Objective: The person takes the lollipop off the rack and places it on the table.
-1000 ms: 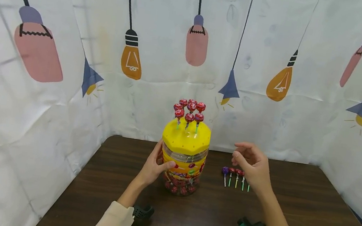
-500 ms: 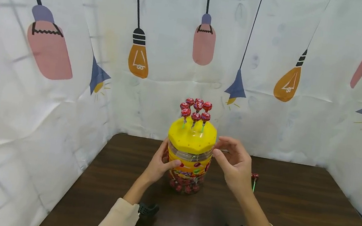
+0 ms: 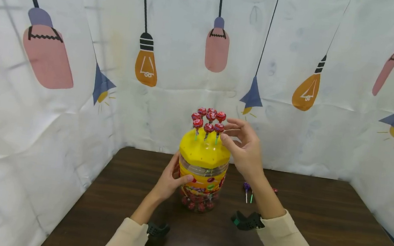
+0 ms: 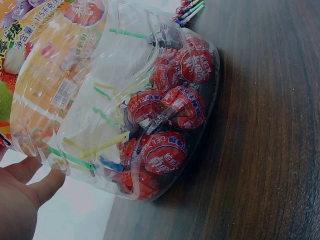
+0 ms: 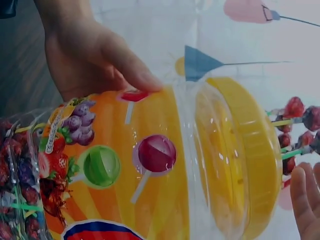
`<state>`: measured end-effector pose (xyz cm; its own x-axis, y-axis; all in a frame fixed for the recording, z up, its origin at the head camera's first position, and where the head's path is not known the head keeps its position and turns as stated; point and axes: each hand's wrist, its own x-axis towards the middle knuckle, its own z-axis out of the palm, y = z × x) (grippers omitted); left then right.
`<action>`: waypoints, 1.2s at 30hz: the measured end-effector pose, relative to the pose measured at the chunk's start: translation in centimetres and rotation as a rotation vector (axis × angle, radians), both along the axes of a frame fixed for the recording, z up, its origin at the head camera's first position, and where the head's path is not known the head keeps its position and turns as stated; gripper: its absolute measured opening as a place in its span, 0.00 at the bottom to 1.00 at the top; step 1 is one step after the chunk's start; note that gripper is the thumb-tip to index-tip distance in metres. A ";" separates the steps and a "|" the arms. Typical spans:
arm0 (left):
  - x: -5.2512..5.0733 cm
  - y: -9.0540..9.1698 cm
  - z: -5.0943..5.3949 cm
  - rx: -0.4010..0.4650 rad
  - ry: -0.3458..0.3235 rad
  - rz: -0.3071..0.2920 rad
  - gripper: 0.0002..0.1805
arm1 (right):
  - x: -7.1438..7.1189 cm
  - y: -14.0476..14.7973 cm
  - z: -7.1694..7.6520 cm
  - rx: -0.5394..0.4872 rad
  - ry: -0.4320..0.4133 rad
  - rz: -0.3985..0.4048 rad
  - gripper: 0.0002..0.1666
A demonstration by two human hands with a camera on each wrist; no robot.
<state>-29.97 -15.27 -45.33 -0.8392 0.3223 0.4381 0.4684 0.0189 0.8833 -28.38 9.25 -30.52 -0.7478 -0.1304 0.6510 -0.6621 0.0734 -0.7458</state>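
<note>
A clear plastic candy jar (image 3: 197, 200) with a yellow lid (image 3: 204, 153) stands upright on the table. Several red-wrapped lollipops (image 3: 208, 128) stick up from holes in that lid. My left hand (image 3: 168, 182) grips the jar's left side, thumb across the label; its fingers also show in the left wrist view. Beside the lollipops, at the lid's right edge, is my right hand (image 3: 248, 152), thumb and fingers apart and nothing seen between them. Whether it touches the nearest lollipop, I cannot tell. More wrapped lollipops (image 4: 162, 152) lie inside the jar's bottom.
Right of the jar, loose lollipops lie on the dark wooden table (image 3: 318, 222); a purple one (image 3: 246, 185) shows, and my right forearm hides some of the others. A white curtain (image 3: 175, 116) printed with lamps hangs behind and at the sides.
My right hand has gone from above the loose lollipops on the table, leftward past the jar's side, and up to the lollipops on the lid. My left hand stays on the jar.
</note>
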 end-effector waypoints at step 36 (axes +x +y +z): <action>0.0 -0.1 0.1 -0.017 0.003 0.013 0.46 | -0.8 -1.0 -0.1 0.139 0.099 -0.057 0.24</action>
